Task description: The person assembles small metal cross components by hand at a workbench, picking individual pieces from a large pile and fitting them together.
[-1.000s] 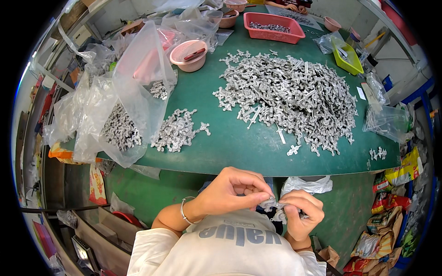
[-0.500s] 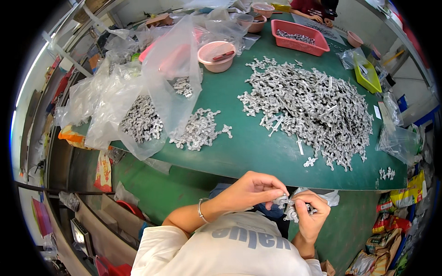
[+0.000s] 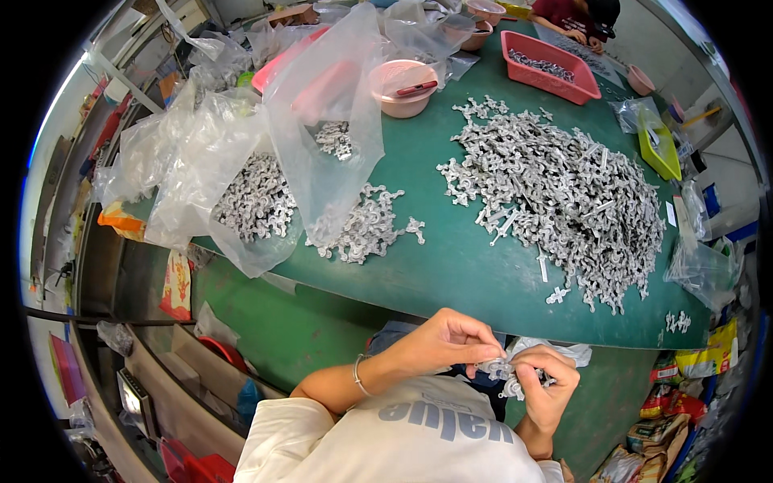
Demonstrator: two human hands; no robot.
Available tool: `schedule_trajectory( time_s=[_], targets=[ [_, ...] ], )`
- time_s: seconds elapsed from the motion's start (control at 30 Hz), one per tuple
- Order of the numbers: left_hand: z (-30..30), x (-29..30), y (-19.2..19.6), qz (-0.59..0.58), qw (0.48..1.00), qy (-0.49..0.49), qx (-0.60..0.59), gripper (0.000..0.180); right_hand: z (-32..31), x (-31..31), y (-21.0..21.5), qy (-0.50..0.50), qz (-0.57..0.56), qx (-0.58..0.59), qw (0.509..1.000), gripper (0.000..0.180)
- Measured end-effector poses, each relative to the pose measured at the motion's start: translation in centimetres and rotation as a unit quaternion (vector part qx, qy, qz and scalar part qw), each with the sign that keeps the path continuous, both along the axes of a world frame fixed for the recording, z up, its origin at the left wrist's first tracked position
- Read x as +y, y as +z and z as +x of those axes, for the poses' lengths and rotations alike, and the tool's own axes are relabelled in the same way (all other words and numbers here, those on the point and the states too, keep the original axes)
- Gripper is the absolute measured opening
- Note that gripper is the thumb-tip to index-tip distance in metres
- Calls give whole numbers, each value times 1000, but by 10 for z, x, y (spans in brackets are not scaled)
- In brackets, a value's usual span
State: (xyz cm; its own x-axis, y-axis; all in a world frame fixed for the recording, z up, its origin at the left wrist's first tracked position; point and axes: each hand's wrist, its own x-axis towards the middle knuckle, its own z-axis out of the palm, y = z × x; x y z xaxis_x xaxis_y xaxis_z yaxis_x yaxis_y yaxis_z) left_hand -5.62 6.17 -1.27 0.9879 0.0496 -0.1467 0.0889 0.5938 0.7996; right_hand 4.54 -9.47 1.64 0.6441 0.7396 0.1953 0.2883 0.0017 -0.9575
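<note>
Close to my body, in front of the table edge, both hands meet over a few small silver-grey metal castings [image 3: 510, 386]. My left hand [image 3: 457, 342], with a bangle at the wrist, pinches at one casting with thumb and fingertips. Beside it, my right hand [image 3: 551, 385] is closed around several of these castings, partly hidden by its fingers. A large heap of similar castings [image 3: 564, 201] lies on the green table [image 3: 451, 282] ahead to the right. A smaller pile [image 3: 366, 229] lies to the left, near the plastic bags.
Clear plastic bags [image 3: 326, 105] crowd the table's left side, one holding castings [image 3: 256, 197]. Behind stand a pink bowl [image 3: 401, 105] with a red-handled tool and a pink tray [image 3: 555, 90] of parts. A yellow-green basket [image 3: 660, 153] sits at right. Another person's hands [image 3: 586, 39] work at the far end.
The table and its contents have shifted slightly right in view. My hands stay together on the castings, with only small finger movements; the left hand sits slightly lower in view.
</note>
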Motion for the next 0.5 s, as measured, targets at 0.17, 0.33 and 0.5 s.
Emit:
schedule_trajectory(
  time_s=[0.17,0.33,0.5],
  targets=[
    [-6,10,-5,-18,1000,-3,25,13,-3,11,-1,13,-19,-2,1000,4],
    [-7,19,1,-32,998,-19,58,14,-3,18,-3,19,-32,11,999,4],
    [-7,22,2,-41,998,10,43,15,-2,23,-3,20,-9,17,1000,4]
  ],
)
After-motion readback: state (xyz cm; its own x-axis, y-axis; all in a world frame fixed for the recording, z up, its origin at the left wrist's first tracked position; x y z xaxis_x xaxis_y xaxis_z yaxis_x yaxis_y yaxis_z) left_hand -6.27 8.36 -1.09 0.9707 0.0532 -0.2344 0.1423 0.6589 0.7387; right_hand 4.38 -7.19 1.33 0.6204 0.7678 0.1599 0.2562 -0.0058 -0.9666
